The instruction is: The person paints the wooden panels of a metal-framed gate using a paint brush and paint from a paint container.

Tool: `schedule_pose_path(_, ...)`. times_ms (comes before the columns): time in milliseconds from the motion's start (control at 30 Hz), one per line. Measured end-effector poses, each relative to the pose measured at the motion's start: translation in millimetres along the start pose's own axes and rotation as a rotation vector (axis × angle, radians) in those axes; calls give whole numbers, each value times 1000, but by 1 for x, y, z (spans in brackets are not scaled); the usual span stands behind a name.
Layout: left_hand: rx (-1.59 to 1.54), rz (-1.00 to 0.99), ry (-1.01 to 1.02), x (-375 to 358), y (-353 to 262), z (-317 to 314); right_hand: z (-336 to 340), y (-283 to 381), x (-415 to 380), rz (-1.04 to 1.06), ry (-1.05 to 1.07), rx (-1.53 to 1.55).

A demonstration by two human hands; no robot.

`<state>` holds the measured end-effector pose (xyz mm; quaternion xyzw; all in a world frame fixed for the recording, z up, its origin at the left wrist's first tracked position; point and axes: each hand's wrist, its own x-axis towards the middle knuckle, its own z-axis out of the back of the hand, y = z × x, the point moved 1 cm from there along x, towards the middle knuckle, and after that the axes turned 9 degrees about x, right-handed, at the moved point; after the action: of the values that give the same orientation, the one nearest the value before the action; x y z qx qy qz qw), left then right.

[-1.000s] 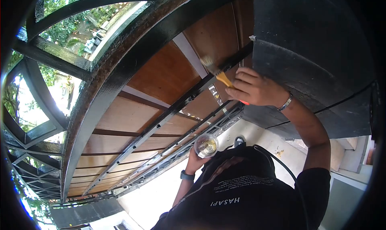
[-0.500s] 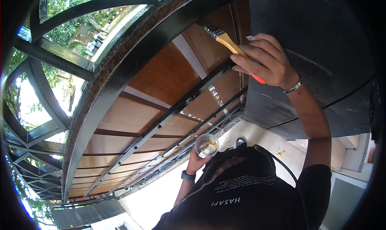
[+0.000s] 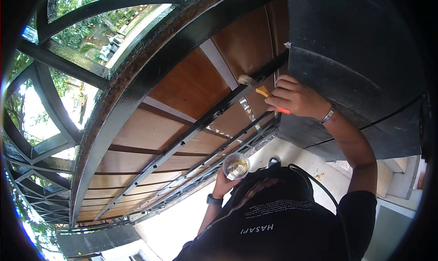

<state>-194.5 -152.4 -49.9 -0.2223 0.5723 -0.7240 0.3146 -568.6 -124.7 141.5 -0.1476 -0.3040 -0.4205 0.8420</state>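
My right hand (image 3: 292, 97) is closed around the handle of a paintbrush (image 3: 262, 91), yellow near the bristles and red at the end. The pale bristles lie at the lower edge of a brown wooden panel (image 3: 246, 46), by a black metal bar (image 3: 232, 98). Lower down, my left hand (image 3: 223, 184) holds a clear plastic cup (image 3: 236, 165) with some yellowish liquid in it. Left of the brush, another wooden panel (image 3: 190, 85) has a darker, redder brown than the pale panels (image 3: 148, 128) below it.
A curved black metal frame (image 3: 102, 113) with lattice work runs down the left side, trees behind it. On the right stands a large dark panel (image 3: 351, 69). The pale floor (image 3: 292, 156) shows below, and a black cord (image 3: 326, 192) hangs by my shirt.
My right hand has moved down with the paintbrush, whose bristles went from the panel's upper part to its lower edge. My left hand and the cup have barely shifted.
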Motion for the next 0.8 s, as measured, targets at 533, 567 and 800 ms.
schedule_pose_path(533, 59, -54, 65, 11, 8, -2, -22, 12, -7, -163, -247, -71)
schedule_pose_path(567, 61, -56, 64, 12, 7, -2, -27, 14, -10, -162, -250, -72)
schedule_pose_path(800, 19, -25, 61, 10, 4, 2, -17, 13, -10, -97, -11, 8)
